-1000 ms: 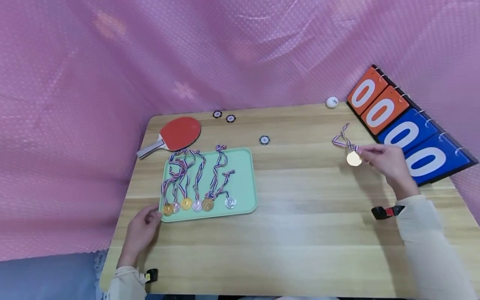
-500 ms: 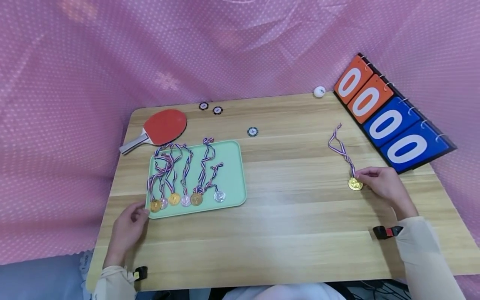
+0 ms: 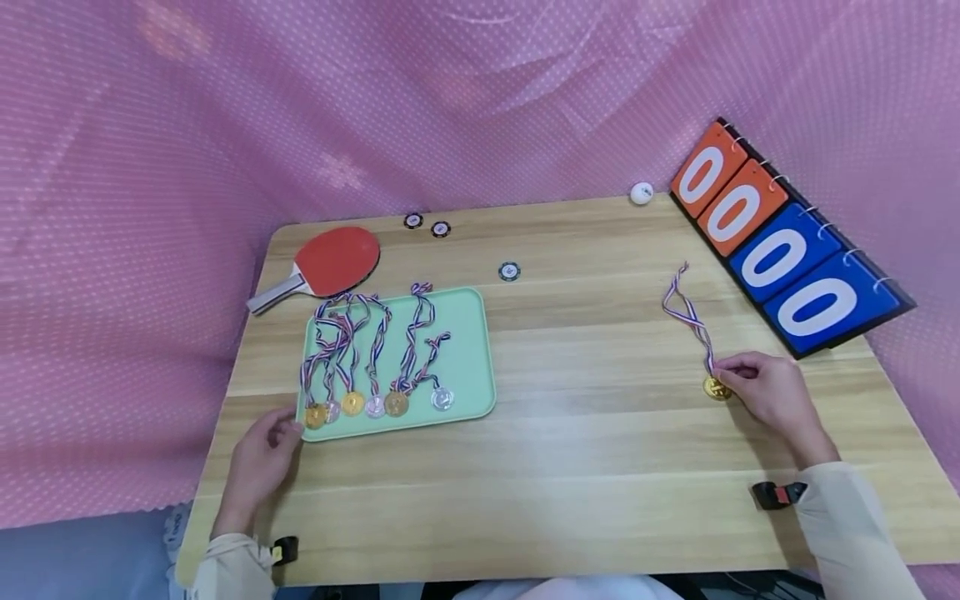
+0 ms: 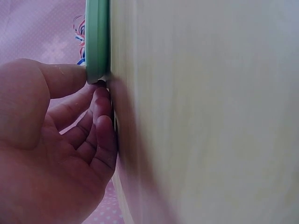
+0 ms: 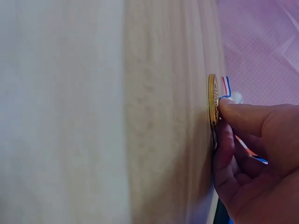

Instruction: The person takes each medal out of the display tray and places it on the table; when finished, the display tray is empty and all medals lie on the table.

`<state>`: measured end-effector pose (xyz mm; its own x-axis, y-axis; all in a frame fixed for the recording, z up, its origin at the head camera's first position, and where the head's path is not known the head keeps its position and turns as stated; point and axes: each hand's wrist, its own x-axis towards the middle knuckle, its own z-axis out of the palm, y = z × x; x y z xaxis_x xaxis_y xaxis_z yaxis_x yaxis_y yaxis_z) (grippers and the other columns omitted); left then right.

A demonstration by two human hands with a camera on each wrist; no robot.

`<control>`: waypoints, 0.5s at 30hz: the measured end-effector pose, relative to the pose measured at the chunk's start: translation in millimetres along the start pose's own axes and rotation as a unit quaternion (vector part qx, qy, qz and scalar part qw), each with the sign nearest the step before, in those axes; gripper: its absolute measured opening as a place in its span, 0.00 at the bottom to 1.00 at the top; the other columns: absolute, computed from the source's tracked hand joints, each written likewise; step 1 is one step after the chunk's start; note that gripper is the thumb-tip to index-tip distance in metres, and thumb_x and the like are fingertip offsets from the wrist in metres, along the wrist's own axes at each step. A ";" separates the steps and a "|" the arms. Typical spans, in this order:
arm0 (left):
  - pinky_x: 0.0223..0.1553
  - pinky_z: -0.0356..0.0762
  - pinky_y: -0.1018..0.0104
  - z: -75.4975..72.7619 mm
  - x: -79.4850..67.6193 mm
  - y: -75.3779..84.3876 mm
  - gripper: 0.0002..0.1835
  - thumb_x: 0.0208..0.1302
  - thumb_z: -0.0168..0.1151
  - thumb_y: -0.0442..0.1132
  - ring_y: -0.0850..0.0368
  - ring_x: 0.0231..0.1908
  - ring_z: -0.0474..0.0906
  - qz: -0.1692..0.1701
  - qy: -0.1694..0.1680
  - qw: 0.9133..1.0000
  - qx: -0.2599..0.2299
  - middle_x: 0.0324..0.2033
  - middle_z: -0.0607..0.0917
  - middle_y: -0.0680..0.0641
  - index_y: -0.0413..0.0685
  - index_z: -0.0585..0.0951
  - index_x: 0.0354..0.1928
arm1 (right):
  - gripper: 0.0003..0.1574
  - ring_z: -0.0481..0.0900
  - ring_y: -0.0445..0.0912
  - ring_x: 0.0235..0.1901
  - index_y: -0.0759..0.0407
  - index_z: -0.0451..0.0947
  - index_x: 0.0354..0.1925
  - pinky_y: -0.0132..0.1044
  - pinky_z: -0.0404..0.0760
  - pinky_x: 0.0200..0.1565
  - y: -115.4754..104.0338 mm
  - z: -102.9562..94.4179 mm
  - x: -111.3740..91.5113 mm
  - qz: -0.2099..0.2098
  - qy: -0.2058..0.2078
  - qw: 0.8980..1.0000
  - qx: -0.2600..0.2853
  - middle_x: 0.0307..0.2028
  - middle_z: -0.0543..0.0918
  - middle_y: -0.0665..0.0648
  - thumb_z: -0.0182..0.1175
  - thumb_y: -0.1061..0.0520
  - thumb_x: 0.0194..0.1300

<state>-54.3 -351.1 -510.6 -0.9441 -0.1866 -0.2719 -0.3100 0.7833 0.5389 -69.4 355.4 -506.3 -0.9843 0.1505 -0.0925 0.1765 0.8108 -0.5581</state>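
A gold medal (image 3: 717, 388) on a striped red, white and blue ribbon (image 3: 688, 317) is at the table's right. My right hand (image 3: 772, 404) pinches it by its rim; in the right wrist view the medal (image 5: 213, 100) stands edge-on beside my thumb (image 5: 247, 116). On the left, a mint-green tray (image 3: 468, 350) holds several medals, such as a silver medal (image 3: 442, 398) and a bronze medal (image 3: 396, 404), their ribbons partly tangled. My left hand (image 3: 258, 462) pinches the tray's near left corner, thumb (image 4: 65, 80) against the rim and fingers curled at its underside.
A red table tennis bat (image 3: 337, 261) lies behind the tray. Several poker chips, one chip (image 3: 509, 271) among them, are near the back. A white ball (image 3: 642, 193) sits at the back edge. A flip scoreboard (image 3: 780, 250) showing zeros stands along the right side.
My right hand has brought the gold medal nearer to me and down, and its ribbon now trails straight behind it. My left hand keeps to the tray corner. The head view has shifted slightly.
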 end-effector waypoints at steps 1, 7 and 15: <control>0.44 0.69 0.61 0.2 -0.4 -0.9 0.27 0.74 0.48 0.53 0.52 0.46 0.73 -0.001 -0.001 1.000 -0.001 0.47 0.80 0.43 0.47 0.68 0.68 | 0.13 0.71 0.25 0.29 0.58 0.86 0.40 0.21 0.71 0.29 0.3 1.3 -0.8 -0.002 0.004 1.000 0.000 0.40 0.88 0.63 0.65 0.50 0.64; 0.43 0.70 0.62 0.5 -3.1 -3.7 0.28 0.74 0.47 0.54 0.52 0.47 0.73 -0.017 -0.004 1.000 -0.005 0.48 0.79 0.44 0.49 0.68 0.69 | 0.12 0.72 0.29 0.27 0.57 0.84 0.41 0.23 0.71 0.27 -2.1 5.4 -2.4 -0.004 0.015 1.000 0.003 0.35 0.87 0.60 0.65 0.52 0.64; 0.47 0.71 0.59 1.3 0.4 -5.4 0.28 0.74 0.47 0.55 0.52 0.48 0.73 0.004 0.000 1.000 -0.010 0.49 0.80 0.43 0.48 0.68 0.68 | 0.17 0.73 0.31 0.26 0.58 0.80 0.45 0.23 0.71 0.27 -11.6 -0.9 -5.7 0.019 0.027 0.999 -0.002 0.35 0.85 0.60 0.65 0.48 0.63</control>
<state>-52.8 -354.6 -514.6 -0.9464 -0.1813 -0.2674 -0.3052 0.7726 0.5568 -65.8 345.6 -498.5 -0.9750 0.2115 -0.0684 0.2135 0.8058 -0.5524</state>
